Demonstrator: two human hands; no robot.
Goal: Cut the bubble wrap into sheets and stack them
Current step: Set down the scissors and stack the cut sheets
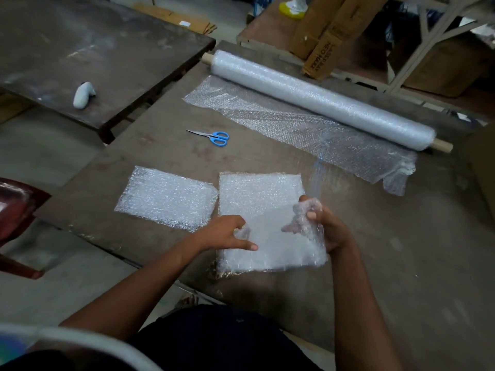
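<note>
A cut bubble wrap sheet (265, 199) lies near the front edge of the dark table (166, 156). My left hand (227, 232) pinches its left edge, thumb on top. My right hand (324, 223) grips its right edge, with the plastic bunched round my fingers. A stack of cut sheets (167, 198) lies just left of it. Blue-handled scissors (213, 136) lie shut beyond the stack. The long bubble wrap roll (321, 99) lies across the far side, with a loose length (294, 127) unrolled toward me.
A second dark table (107, 44) stands at the far left with a white controller-like object (83, 95) on it. Cardboard boxes (324, 30) and a metal rack (434, 36) stand behind the roll. A red chair (16, 207) is at the left.
</note>
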